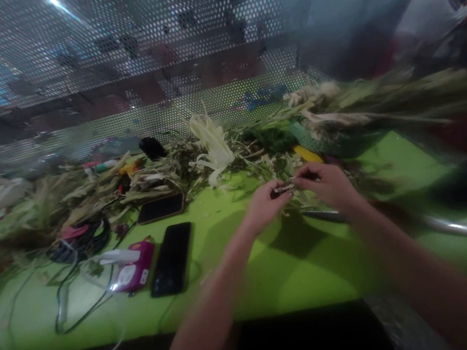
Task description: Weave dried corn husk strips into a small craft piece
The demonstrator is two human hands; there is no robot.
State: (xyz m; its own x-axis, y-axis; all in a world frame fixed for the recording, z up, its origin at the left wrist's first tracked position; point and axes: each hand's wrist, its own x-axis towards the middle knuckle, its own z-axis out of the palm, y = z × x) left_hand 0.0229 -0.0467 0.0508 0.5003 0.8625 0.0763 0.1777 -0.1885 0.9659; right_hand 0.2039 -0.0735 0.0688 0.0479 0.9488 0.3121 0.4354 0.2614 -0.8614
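Observation:
Over the bright green table [248,277], my left hand [266,205] and my right hand [330,184] meet. Both pinch a small pale stem piece [284,189] between their fingertips, the left from its left end, the right from its right end. Just behind the hands lies a heap of dried stalks and leaves [213,154] along the table's far side. A pale husk-like bunch [211,143] stands up in that heap. The picture is blurred by motion.
Two dark phones [171,259] [160,207] lie left of my hands, beside a pink-and-white device [131,270] with cables. A green mesh basket [319,139] and a yellow item [306,154] sit behind my right hand. A perforated metal screen [157,64] backs the table. A person in white [429,20] is far right.

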